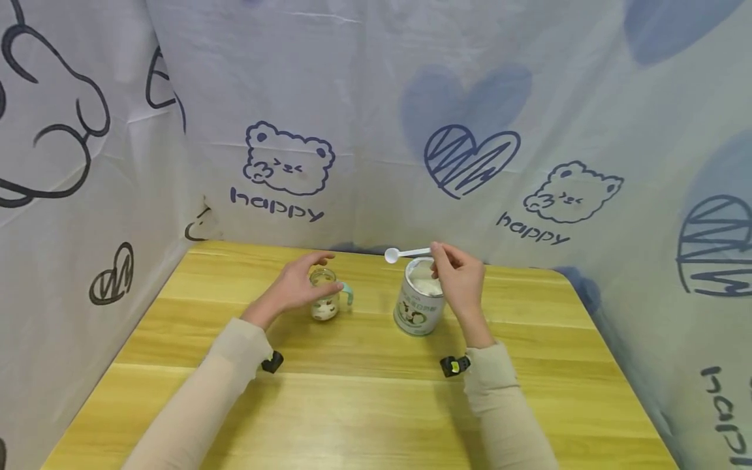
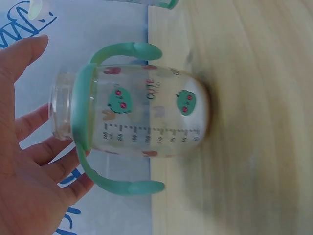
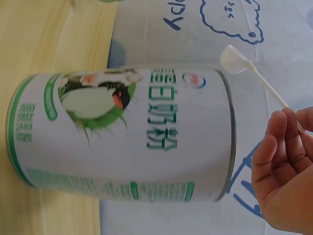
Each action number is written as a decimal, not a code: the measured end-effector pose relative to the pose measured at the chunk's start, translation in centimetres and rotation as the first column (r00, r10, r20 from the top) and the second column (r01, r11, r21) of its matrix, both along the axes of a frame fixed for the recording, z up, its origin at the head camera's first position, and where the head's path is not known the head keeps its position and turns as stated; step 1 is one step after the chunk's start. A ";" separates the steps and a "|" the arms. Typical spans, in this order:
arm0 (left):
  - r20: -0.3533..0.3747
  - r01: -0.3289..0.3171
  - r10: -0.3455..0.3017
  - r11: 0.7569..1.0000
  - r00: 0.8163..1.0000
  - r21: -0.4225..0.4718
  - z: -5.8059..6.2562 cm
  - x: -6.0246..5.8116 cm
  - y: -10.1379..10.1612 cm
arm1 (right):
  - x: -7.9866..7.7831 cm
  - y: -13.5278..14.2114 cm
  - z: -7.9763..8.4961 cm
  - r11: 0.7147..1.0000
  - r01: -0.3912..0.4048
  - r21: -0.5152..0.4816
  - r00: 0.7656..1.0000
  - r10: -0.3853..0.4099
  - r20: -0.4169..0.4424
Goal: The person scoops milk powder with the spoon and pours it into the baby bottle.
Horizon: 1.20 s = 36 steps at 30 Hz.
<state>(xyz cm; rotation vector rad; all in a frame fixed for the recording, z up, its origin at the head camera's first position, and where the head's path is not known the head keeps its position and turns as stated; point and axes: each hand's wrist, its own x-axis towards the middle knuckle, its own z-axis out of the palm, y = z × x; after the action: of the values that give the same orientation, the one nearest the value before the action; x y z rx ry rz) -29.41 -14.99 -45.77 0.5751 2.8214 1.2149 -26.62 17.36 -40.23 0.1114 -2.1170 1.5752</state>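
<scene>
A clear baby bottle with mint-green handles stands uncapped on the table, some white powder at its bottom. My left hand is spread around its neck, fingers behind and thumb in front, not curled round it. To the right stands an open milk powder can, white with green print and a cow picture; pale powder shows inside. My right hand pinches the handle of a white measuring scoop between thumb and fingers. The scoop's bowl is held above the can's rim, on the side toward the bottle.
The wooden table stretches toward me and to both sides. A printed cloth curtain hangs right behind its far edge and along the sides. Small black devices are strapped at both wrists.
</scene>
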 end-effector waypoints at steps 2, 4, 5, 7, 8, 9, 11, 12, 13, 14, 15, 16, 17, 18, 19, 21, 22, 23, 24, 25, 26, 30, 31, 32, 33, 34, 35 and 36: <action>-0.002 0.010 -0.010 1.000 1.000 -0.001 0.4 -0.1 0.3 | 0.0 0.4 0.0 1.000 0.009 -0.002 1.000 -0.009 0.001; -0.006 0.025 -0.025 1.000 1.000 0.000 0.9 -0.2 0.5 | 0.0 0.9 -0.1 1.000 0.015 -0.009 1.000 -0.015 0.000; -0.007 0.032 -0.032 0.999 0.999 0.005 1.1 -0.3 0.7 | 0.0 1.1 -0.2 1.000 0.017 -0.012 1.000 -0.017 0.002; -0.013 0.047 -0.047 0.999 0.999 0.008 1.5 -0.3 0.9 | 0.1 1.5 -0.3 1.000 0.023 -0.017 1.000 -0.022 0.006; -0.018 0.054 -0.054 0.998 0.998 0.007 1.7 -0.4 1.1 | 0.1 1.7 -0.3 0.999 0.025 -0.021 1.000 -0.024 0.011; -0.024 0.063 -0.063 0.998 0.998 0.007 1.8 -0.4 1.2 | 0.2 1.9 -0.3 0.999 0.027 -0.027 0.999 -0.027 0.017; -0.031 0.075 -0.075 0.997 0.997 0.007 2.0 -0.5 1.5 | 0.3 2.3 -0.4 0.999 0.039 -0.035 0.999 -0.038 0.029; -0.037 0.082 -0.082 0.997 0.996 0.004 2.1 -0.5 1.7 | 0.4 2.5 -0.4 0.998 0.049 -0.034 0.998 -0.048 0.035; -0.039 0.090 -0.090 0.996 0.995 0.005 2.1 -0.6 1.9 | 0.4 2.7 -0.4 0.998 0.059 -0.033 0.998 -0.058 0.038; -0.036 0.095 -0.095 0.995 0.995 0.009 2.2 -0.7 2.1 | 0.4 2.9 -0.4 0.997 0.070 -0.029 0.997 -0.069 0.037; -0.038 0.099 -0.099 0.995 0.994 0.010 2.2 -0.7 2.4 | 0.4 3.2 -0.4 0.997 0.078 -0.023 0.996 -0.077 0.037; -0.042 0.102 -0.101 0.995 0.994 0.012 2.3 -0.8 2.6 | 0.5 3.4 -0.4 0.996 0.086 -0.016 0.996 -0.085 0.035; -0.047 0.106 -0.105 0.994 0.993 0.014 2.4 -0.8 2.9 | 0.5 3.7 -0.4 0.996 0.092 -0.010 0.995 -0.091 0.035; -0.048 0.107 -0.106 0.994 0.993 0.015 2.5 -0.8 3.2 | 0.5 3.9 -0.4 0.995 0.098 -0.003 0.995 -0.097 0.033; -0.049 0.110 -0.109 0.994 0.993 0.017 2.6 -0.9 3.5 | 0.6 4.2 -0.4 0.995 0.102 0.002 0.994 -0.102 0.034; -0.060 0.122 -0.121 0.992 0.991 0.012 2.9 -0.9 4.2 | 0.7 4.7 -0.5 0.994 0.112 0.007 0.993 -0.112 0.044; -0.062 0.128 -0.127 0.992 0.990 0.008 3.0 -0.9 4.5 | 0.7 4.9 -0.5 0.993 0.116 0.010 0.992 -0.117 0.049; -0.058 0.134 -0.133 0.991 0.989 0.007 3.1 -0.9 4.8 | 0.8 5.1 -0.6 0.993 0.120 0.014 0.991 -0.120 0.054; -0.053 0.138 -0.137 0.990 0.989 0.006 3.2 -0.9 5.0 | 0.8 5.2 -0.6 0.992 0.123 0.022 0.991 -0.124 0.059; -0.047 0.143 -0.142 0.990 0.989 0.005 3.3 -0.9 5.3 | 0.9 5.4 -0.7 0.992 0.124 0.027 0.990 -0.125 0.063; -0.040 0.145 -0.145 0.989 0.989 0.000 3.3 -0.8 5.5 | 0.9 5.5 -0.8 0.992 0.123 0.029 0.990 -0.125 0.064; -0.005 0.151 -0.151 0.989 0.989 0.001 3.5 -0.7 6.4 | 1.2 5.8 -1.0 0.991 0.118 0.055 0.990 -0.122 0.066; 0.001 0.153 -0.153 0.988 0.988 -0.001 3.5 -0.7 6.7 | 1.2 5.8 -1.1 0.991 0.120 0.062 0.990 -0.124 0.067; 0.008 0.159 -0.159 0.987 0.987 0.000 3.5 -0.7 7.0 | 1.3 5.9 -1.2 0.990 0.123 0.072 0.990 -0.128 0.067; 0.013 0.164 -0.164 0.986 0.986 0.003 3.5 -0.7 7.2 | 1.3 5.9 -1.2 0.989 0.125 0.082 0.989 -0.131 0.066; 0.017 0.169 -0.169 0.986 0.985 0.006 3.6 -0.6 7.5 | 1.3 6.0 -1.3 0.988 0.127 0.093 0.989 -0.134 0.064; 0.017 0.175 -0.175 0.985 0.984 0.007 3.6 -0.6 7.8 | 1.3 6.0 -1.4 0.986 0.130 0.101 0.989 -0.136 0.054; 0.016 0.177 -0.177 0.984 0.984 0.007 3.5 -0.6 8.0 | 1.3 6.0 -1.5 0.985 0.132 0.112 0.989 -0.139 0.049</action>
<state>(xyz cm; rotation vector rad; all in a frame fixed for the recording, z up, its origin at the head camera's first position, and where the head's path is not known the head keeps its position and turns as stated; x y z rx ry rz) -30.05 -6.97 -42.22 0.7930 2.6850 1.1893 -25.27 23.37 -41.71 -0.0406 -2.2045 1.4004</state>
